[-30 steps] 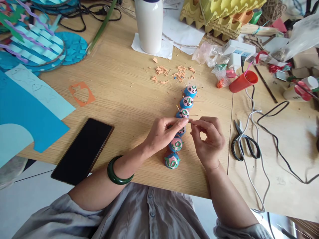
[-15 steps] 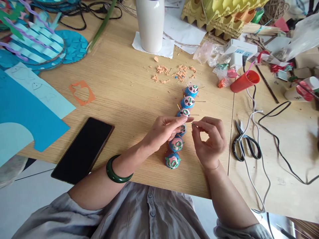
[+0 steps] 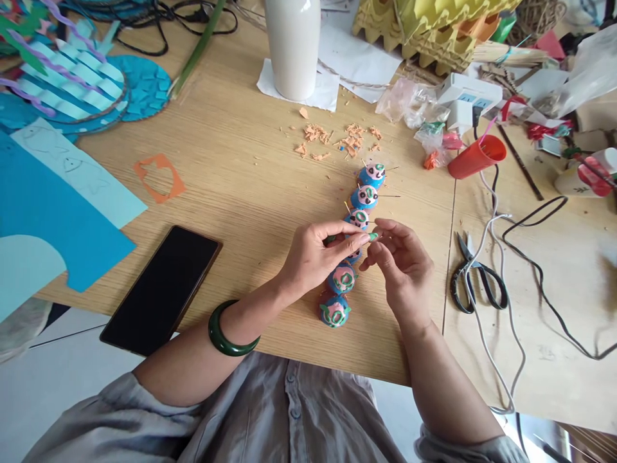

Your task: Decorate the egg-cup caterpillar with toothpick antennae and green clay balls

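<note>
My left hand (image 3: 308,257) has a small green clay piece (image 3: 373,236) pinched between thumb and forefinger, tip exposed towards 3 o'clock. My right hand (image 3: 409,283) is half open, thumb and forefinger parted close by; contact with the piece cannot be confirmed. Blue-and-pink clay figures (image 3: 343,279) run beneath, from 12 to 7 o'clock of my grip.

Risks, in my judgement: over-firm pinching could flatten the soft piece; a loose handover could drop it; a lowered knuckle could smear a figure or catch a thin pin (image 3: 391,196) projecting towards 3 o'clock.
</note>
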Demonstrator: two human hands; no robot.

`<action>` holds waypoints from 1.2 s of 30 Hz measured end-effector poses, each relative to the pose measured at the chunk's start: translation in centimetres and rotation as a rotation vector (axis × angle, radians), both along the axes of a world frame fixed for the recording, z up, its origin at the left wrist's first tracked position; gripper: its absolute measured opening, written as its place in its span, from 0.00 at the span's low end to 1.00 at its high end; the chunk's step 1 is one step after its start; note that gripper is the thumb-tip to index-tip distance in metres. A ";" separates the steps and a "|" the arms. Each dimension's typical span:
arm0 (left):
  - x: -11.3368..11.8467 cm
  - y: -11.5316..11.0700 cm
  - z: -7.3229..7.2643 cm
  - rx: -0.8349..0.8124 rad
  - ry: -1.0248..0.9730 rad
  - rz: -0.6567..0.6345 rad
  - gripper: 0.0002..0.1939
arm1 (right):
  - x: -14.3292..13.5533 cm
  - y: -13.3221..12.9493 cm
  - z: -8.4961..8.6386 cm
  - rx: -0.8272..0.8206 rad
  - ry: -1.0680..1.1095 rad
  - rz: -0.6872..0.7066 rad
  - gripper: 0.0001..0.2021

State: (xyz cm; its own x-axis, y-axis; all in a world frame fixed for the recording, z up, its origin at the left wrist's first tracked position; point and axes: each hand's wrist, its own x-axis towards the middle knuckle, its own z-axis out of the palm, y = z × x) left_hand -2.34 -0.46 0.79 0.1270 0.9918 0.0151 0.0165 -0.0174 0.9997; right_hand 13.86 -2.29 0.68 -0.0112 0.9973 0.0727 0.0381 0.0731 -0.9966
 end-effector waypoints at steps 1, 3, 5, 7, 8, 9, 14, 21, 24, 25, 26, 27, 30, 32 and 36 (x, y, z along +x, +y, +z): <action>0.0 0.0 0.0 0.004 0.003 0.010 0.14 | 0.0 0.0 0.0 -0.034 0.018 0.000 0.12; 0.0 -0.1 0.1 -0.003 0.013 0.012 0.15 | -0.1 0.1 0.0 -0.063 0.036 -0.016 0.10; 0.0 -0.2 0.1 -0.010 0.030 0.001 0.16 | -0.2 0.2 0.0 -0.057 0.021 -0.058 0.10; 0.0 -0.3 0.2 -0.008 0.050 0.012 0.17 | -0.2 0.2 0.1 -0.040 -0.005 -0.104 0.11; 0.0 -0.4 0.2 -0.005 0.057 0.025 0.18 | -0.2 0.2 0.1 -0.039 -0.014 -0.114 0.11; 0.1 -0.4 0.2 -0.005 0.062 0.037 0.18 | -0.2 0.1 0.1 -0.044 -0.016 -0.112 0.12; 0.0 -0.2 0.2 -0.001 0.081 0.036 0.14 | 0.0 0.1 0.2 -0.100 0.009 -0.039 0.12; 0.1 -0.2 0.1 -0.034 -0.017 0.028 0.15 | -0.1 0.2 0.2 -0.137 0.014 -0.029 0.12; 0.1 -0.2 0.2 -0.055 -0.023 0.027 0.17 | -0.1 0.2 0.3 -0.154 0.024 -0.050 0.13; 0.1 -0.2 0.2 -0.061 -0.018 0.029 0.18 | -0.1 0.2 0.3 -0.153 0.030 -0.048 0.13; 0.1 -0.2 0.2 -0.068 -0.012 0.028 0.18 | -0.1 0.2 0.3 -0.152 0.036 -0.037 0.13; 0.1 -0.2 0.3 -0.076 -0.004 0.022 0.17 | -0.1 0.2 0.3 -0.152 0.040 -0.021 0.13; 0.1 -0.1 0.3 -0.074 0.020 0.016 0.14 | -0.1 0.2 0.2 -0.165 0.038 0.031 0.14; 0.1 -0.1 0.2 -0.060 0.006 0.034 0.14 | -0.2 0.3 0.2 -0.173 0.037 0.033 0.14; 0.2 0.0 0.0 -0.094 -0.096 0.076 0.14 | -0.2 0.3 0.3 -0.213 0.069 0.041 0.15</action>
State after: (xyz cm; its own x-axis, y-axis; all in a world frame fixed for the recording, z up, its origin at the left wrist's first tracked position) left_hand -2.14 -0.49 0.84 0.0541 0.9961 -0.0696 -0.0813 0.0739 0.9939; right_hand 13.70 -2.01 1.01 -0.0542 0.9890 -0.1373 -0.0297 -0.1390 -0.9898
